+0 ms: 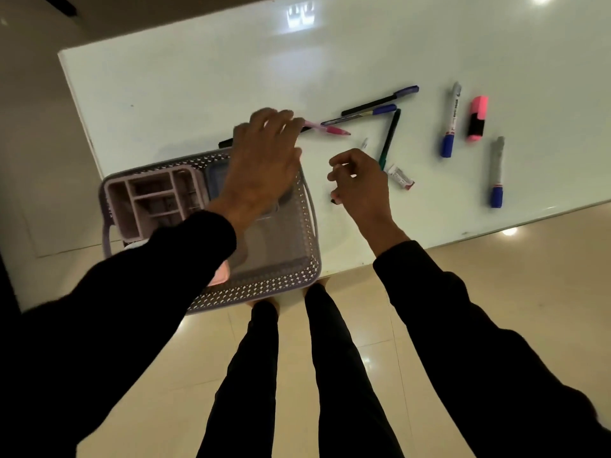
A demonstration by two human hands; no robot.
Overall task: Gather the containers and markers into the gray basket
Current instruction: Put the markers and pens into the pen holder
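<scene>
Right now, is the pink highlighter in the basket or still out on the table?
Out. The pink highlighter lies on the white table, far right of the gray basket, near the blue-capped markers.

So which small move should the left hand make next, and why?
Probably bring the pink pen back over the basket and let go. The left hand already pinches its end, and the basket lies just below that hand.

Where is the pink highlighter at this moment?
In the head view the pink highlighter lies on the white table, far right, between two blue-capped markers.
</scene>
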